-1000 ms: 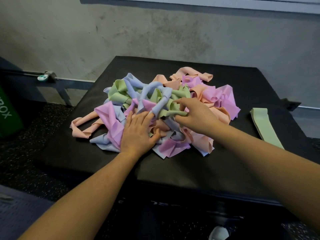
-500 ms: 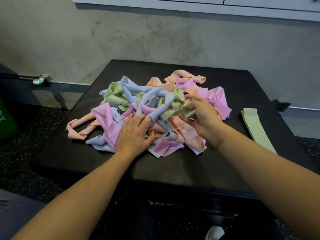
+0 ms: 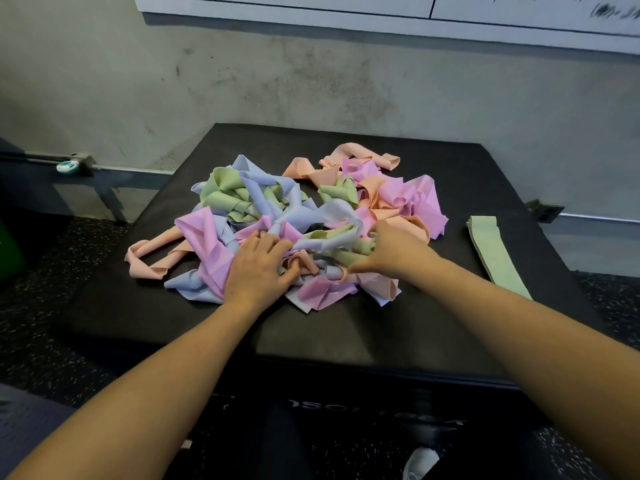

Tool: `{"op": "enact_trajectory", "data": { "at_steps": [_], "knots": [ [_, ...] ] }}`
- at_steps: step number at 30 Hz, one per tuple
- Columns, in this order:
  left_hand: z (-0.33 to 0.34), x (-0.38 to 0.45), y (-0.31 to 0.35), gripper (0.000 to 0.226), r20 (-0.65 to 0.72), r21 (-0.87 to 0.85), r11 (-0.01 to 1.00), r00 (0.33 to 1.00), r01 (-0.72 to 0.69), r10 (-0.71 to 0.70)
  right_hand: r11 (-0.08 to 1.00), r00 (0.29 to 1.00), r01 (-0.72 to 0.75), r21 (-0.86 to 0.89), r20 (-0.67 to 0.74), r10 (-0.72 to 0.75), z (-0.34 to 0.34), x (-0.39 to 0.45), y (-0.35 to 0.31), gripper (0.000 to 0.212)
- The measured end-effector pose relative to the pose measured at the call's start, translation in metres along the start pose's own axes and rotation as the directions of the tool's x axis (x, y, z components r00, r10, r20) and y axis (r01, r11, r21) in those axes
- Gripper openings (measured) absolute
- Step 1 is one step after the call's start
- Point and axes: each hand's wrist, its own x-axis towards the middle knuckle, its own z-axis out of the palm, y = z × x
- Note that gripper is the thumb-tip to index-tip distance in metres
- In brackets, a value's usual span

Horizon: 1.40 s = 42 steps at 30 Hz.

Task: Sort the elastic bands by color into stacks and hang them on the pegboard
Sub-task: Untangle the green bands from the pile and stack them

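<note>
Head view. A tangled pile of elastic bands [image 3: 294,223], in pink, peach, green and pale blue, lies on a black padded desk [image 3: 346,327] set against a grey wall [image 3: 311,84]. The left hand [image 3: 258,268] rests palm-down on the near side of the pile, its fingers [image 3: 273,239] spread and laid flat over pink and blue bands. The right hand [image 3: 394,252] lies just beside it to the right; its fingers curl into the pile and grip a green band [image 3: 332,233] that runs leftward from the fingertips, under a pale blue band [image 3: 329,211]. Beyond both sets of fingers the heap rises in green and blue loops on the left and pink and peach loops on the right. A peach band [image 3: 149,258] trails out to the left of the left hand's fingers. Well to the right of the right hand's fingers, apart from the pile, a flat green stack [image 3: 495,252] lies on the desk.
</note>
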Motion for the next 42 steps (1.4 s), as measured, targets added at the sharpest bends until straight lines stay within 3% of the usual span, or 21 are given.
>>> {"op": "enact_trajectory", "data": {
  "at_steps": [2,5,9,12,16,17,21,28,30,32,33,34,35,36,37,38,42],
  "knots": [
    [0.001,0.0,0.0,0.034,0.002,0.006,1.0,1.0,-0.006,0.006,0.997,0.999,0.007,-0.077,-0.041,-0.01,0.002,0.003,0.003,0.052],
    [0.001,0.0,0.001,0.03,-0.002,0.008,1.0,1.0,0.003,-0.003,0.999,0.994,-0.023,-0.044,-0.107,0.018,-0.004,0.002,0.005,0.036],
    [-0.002,0.001,0.003,0.034,0.027,0.02,1.0,1.0,0.009,-0.01,0.981,0.974,-0.06,0.182,-0.203,0.098,-0.023,-0.007,0.015,0.026],
    [-0.003,0.004,0.005,0.036,0.062,0.04,0.999,0.998,0.014,-0.017,0.903,0.976,-0.09,0.42,-0.145,0.164,-0.036,-0.018,0.026,0.02],
    [-0.009,0.011,0.009,0.031,0.149,0.047,0.996,0.986,0.072,-0.078,0.849,0.961,-0.163,0.502,-0.115,0.252,-0.042,-0.037,0.037,0.01],
    [-0.011,0.013,0.011,0.035,0.194,0.059,0.994,0.976,0.089,-0.099,0.796,0.952,-0.199,0.572,-0.081,0.296,-0.044,-0.042,0.041,0.007],
    [-0.02,0.028,0.02,0.041,0.293,0.142,0.983,0.943,0.12,-0.157,0.378,0.924,-0.32,0.869,0.197,0.329,-0.051,-0.063,0.052,0.006],
    [-0.044,0.022,0.049,0.059,0.214,0.209,0.972,0.964,0.11,-0.155,0.52,0.968,-0.174,0.836,0.05,0.244,-0.057,-0.105,0.046,0.006],
    [-0.053,0.017,0.067,0.059,0.175,0.131,0.973,0.961,0.191,-0.212,0.522,0.977,-0.121,0.844,0.009,0.213,-0.055,-0.114,0.043,0.006],
    [-0.063,0.014,0.088,0.053,0.176,-0.075,0.954,0.946,0.29,-0.274,0.529,0.98,-0.078,0.845,-0.031,0.194,-0.052,-0.122,0.039,0.007],
    [-0.066,0.013,0.098,0.045,0.209,-0.244,0.903,0.928,0.353,-0.307,0.543,0.981,-0.058,0.838,-0.053,0.188,-0.051,-0.126,0.037,0.007],
    [-0.072,0.012,0.11,0.035,0.273,-0.45,0.775,0.895,0.443,-0.353,0.563,0.981,-0.033,0.826,-0.08,0.175,-0.049,-0.13,0.035,0.007],
    [-0.081,0.01,0.126,0.026,0.393,-0.635,0.537,0.831,0.555,-0.394,0.585,0.982,-0.002,0.811,-0.111,0.156,-0.048,-0.134,0.032,0.007],
    [-0.091,0.008,0.141,0.027,0.527,-0.726,0.258,0.757,0.637,-0.387,0.609,0.981,0.036,0.792,-0.144,0.13,-0.045,-0.138,0.03,0.008],
    [-0.098,0.004,0.155,0.035,0.627,-0.736,0.042,0.703,0.676,-0.337,0.628,0.979,0.074,0.775,-0.177,0.103,-0.043,-0.142,0.027,0.01],
    [-0.104,-0.002,0.166,0.041,0.668,-0.731,-0.071,0.692,0.678,-0.272,0.643,0.975,0.11,0.758,-0.207,0.078,-0.04,-0.146,0.026,0.01],
    [-0.112,-0.022,0.191,0.044,0.652,-0.751,-0.256,0.745,0.609,-0.14,0.73,0.963,0.175,0.66,-0.268,0.012,-0.025,-0.16,0.021,0.006]
  ]
}}
